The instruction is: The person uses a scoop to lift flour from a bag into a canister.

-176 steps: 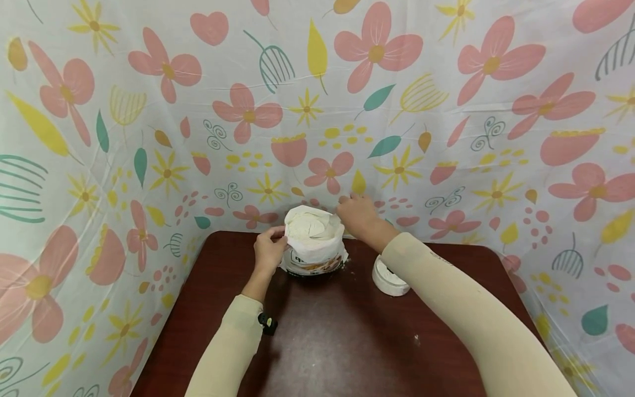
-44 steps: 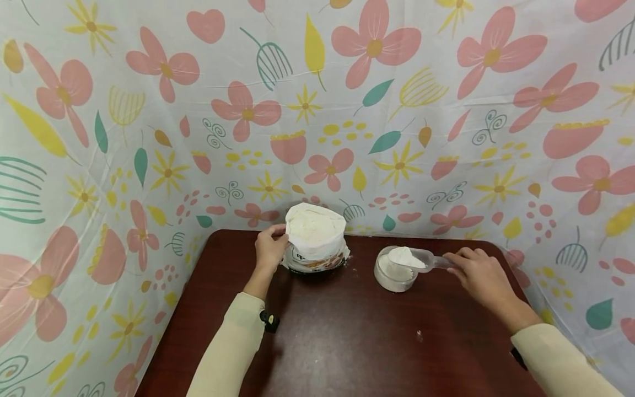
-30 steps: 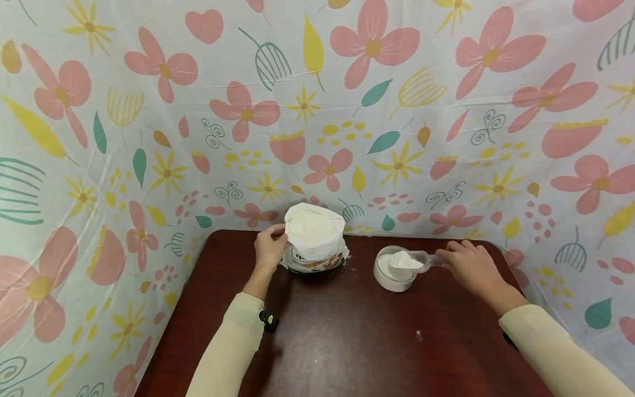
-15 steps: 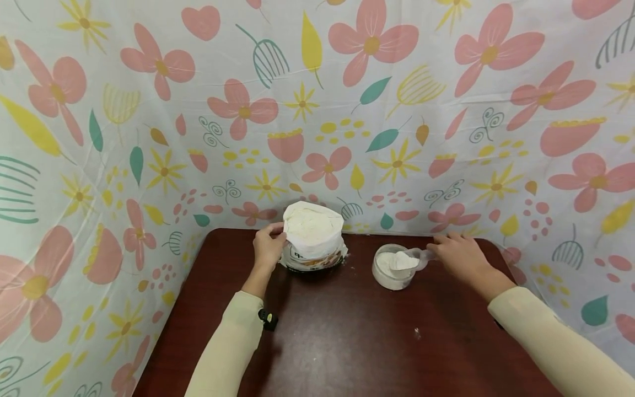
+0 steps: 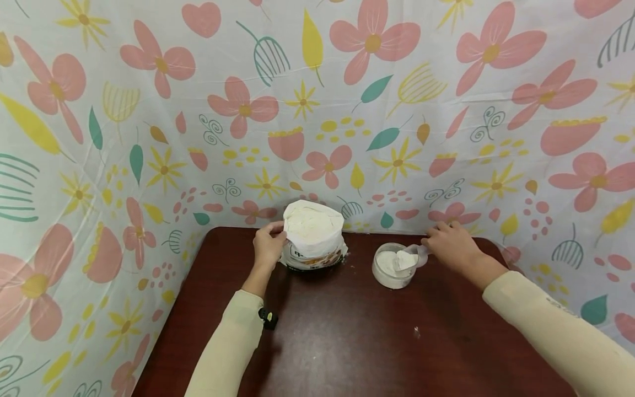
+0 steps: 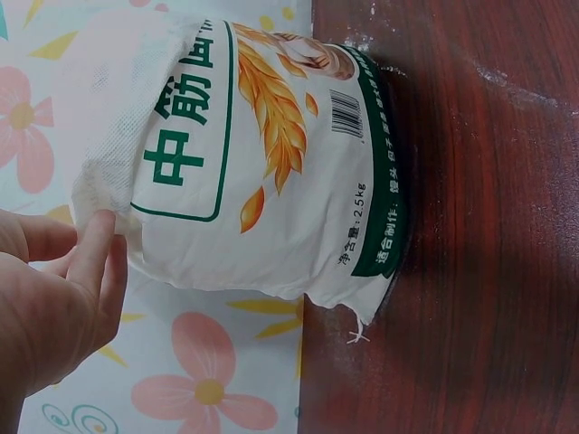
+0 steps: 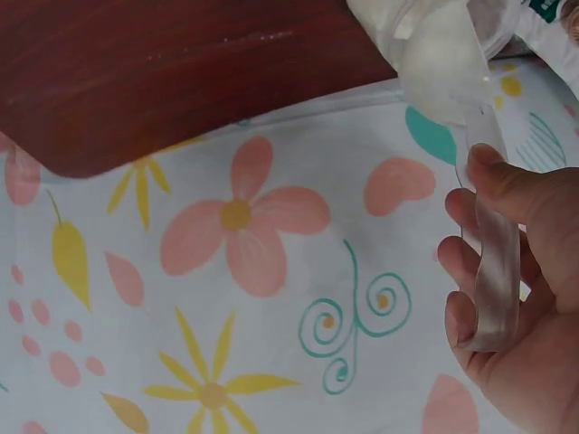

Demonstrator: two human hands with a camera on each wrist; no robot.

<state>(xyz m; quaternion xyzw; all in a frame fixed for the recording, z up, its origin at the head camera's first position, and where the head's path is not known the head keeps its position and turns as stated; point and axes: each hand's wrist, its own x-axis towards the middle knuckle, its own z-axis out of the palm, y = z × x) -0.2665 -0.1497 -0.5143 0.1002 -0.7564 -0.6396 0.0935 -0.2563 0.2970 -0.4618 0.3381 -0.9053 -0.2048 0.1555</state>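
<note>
An opened white bag of flour (image 5: 313, 234) stands at the back of the table, its rolled top showing white powder inside. My left hand (image 5: 268, 246) pinches the left side of its rim; in the left wrist view, thumb and fingers (image 6: 90, 258) meet on the white edge. To the right is a round clear tub (image 5: 388, 280) holding white flour. Above its right side a clear plastic scoop (image 5: 416, 255) tips down to the left with flour in it. My right hand (image 5: 453, 246) grips the scoop's handle (image 7: 496, 262), fingers curled round it in the right wrist view.
Everything stands on a dark red-brown table (image 5: 342, 336) with rounded back corners. A flower-print cloth (image 5: 317, 110) hangs close behind it. Traces of flour lie beside the bag and a small white speck (image 5: 416, 332) at the front right.
The right hand was at the bag's right side, then held the heaped scoop level over the tub. Since then it has moved left and raised the handle, tipping the scoop. The left hand stays put.
</note>
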